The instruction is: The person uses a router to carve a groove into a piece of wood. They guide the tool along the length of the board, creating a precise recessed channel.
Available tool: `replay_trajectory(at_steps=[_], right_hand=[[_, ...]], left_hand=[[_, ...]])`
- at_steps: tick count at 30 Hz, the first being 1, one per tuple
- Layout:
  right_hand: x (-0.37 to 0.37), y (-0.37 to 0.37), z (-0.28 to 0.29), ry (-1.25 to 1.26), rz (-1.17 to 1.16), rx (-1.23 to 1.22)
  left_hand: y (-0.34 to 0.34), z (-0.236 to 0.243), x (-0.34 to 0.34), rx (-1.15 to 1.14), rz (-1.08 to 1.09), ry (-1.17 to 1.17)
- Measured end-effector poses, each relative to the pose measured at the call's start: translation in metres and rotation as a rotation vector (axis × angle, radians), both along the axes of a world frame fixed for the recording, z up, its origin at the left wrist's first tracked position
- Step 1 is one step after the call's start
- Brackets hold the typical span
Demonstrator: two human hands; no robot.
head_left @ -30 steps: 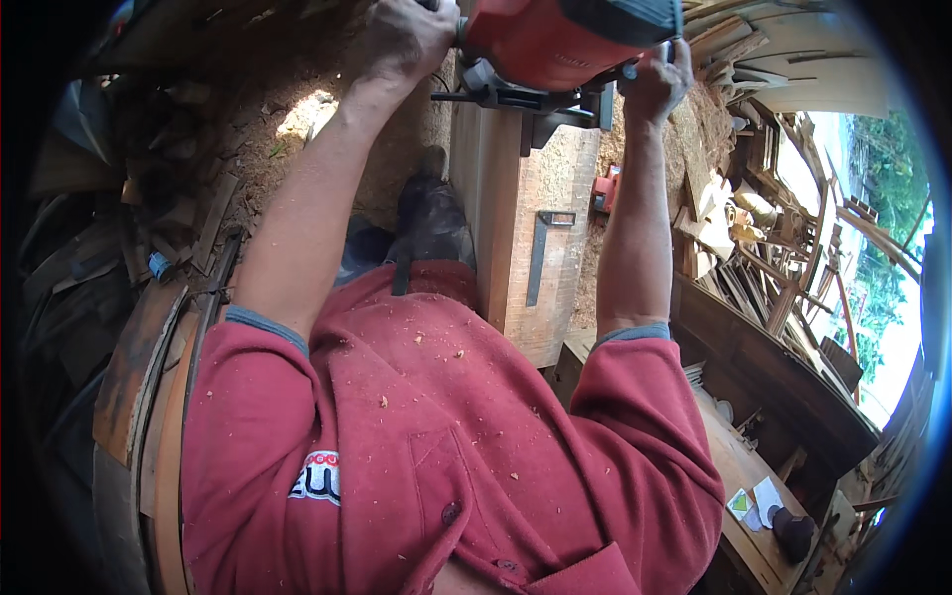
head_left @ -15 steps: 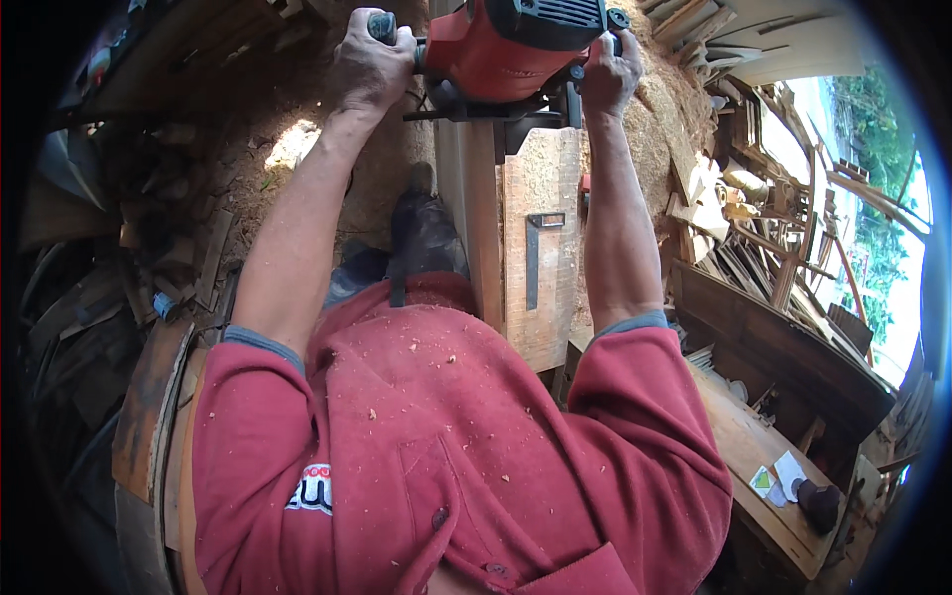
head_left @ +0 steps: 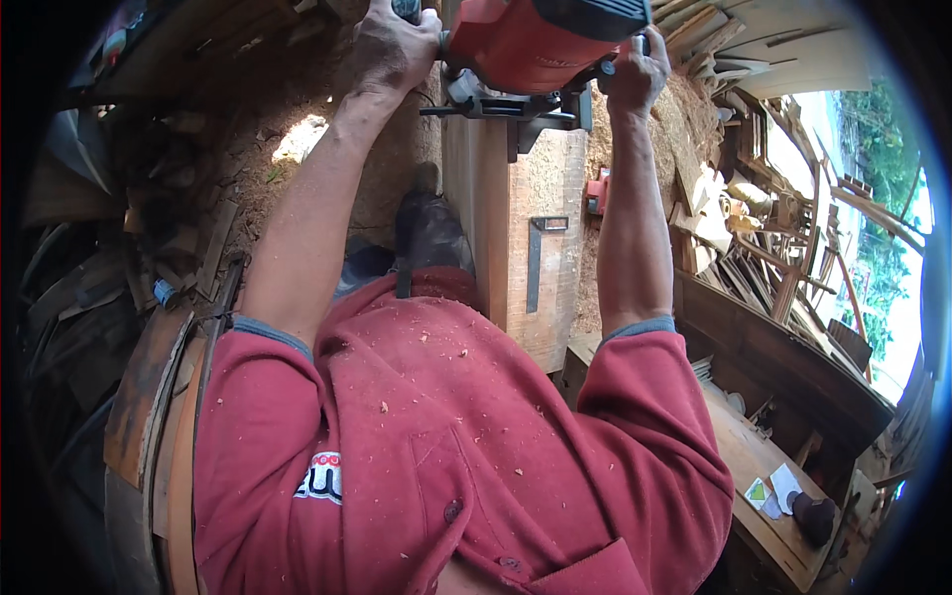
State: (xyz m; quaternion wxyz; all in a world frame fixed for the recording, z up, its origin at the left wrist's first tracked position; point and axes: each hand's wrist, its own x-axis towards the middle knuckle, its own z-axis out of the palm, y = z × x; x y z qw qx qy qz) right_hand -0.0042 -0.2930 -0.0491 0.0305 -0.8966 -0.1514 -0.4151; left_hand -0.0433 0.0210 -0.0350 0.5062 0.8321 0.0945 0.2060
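A red and black plunge router (head_left: pixel 540 48) sits at the top of the view on the edge of a long wooden beam (head_left: pixel 480 188). My left hand (head_left: pixel 395 52) is wrapped round its left handle, which has a dark end. My right hand (head_left: pixel 636 77) grips the handle on the other side, largely covering it. Black guide parts of the router hang over the beam's edge; the bit is hidden. Nearer to me, a dark metal try square (head_left: pixel 535 260) lies on a sawdust-strewn wooden surface (head_left: pixel 557 332) beside the beam.
A small red tool (head_left: pixel 596 191) lies in sawdust by my right forearm. Scrap wood (head_left: pixel 734 248) is heaped at the right. A wooden panel (head_left: pixel 759 466) at lower right carries papers and a dark round object. Curved boards (head_left: pixel 149 407) stand close on my left.
The router and both hands have shifted right, and the router has turned slightly. More of the small red tool now shows beside my right forearm. The try square rests in place.
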Motion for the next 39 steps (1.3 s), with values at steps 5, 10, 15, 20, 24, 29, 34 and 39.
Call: replay_trajectory(at_steps=[5, 10, 15, 20, 24, 29, 34, 39], right_hand=[[0.001, 0.001, 0.034, -0.031, -0.022, -0.088], [0.005, -0.020, 0.017, 0.121, -0.057, 0.179], [0.006, -0.017, 0.020, -0.070, -0.085, -0.145], [0.005, -0.009, 0.023, -0.057, -0.074, -0.051], [0.002, -0.004, 0.026, -0.021, -0.021, 0.039], [0.003, -0.001, 0.024, 0.157, 0.061, 0.467], [0.008, -0.010, 0.018, 0.023, 0.004, 0.097], [0.003, 0.003, 0.016, 0.007, 0.002, -0.038]], left_hand=[[0.001, 0.035, -0.008, -0.072, -0.002, 0.006], [-0.004, 0.033, -0.010, -0.041, 0.013, 0.028], [-0.003, 0.029, -0.011, -0.040, 0.014, -0.011], [-0.003, 0.028, -0.009, -0.033, 0.008, -0.042], [0.001, 0.026, -0.008, -0.043, 0.005, -0.071], [0.002, 0.026, -0.008, -0.037, 0.000, -0.037], [0.001, 0.021, -0.006, -0.010, 0.019, -0.060], [0.008, 0.009, -0.008, -0.033, 0.016, -0.040]])
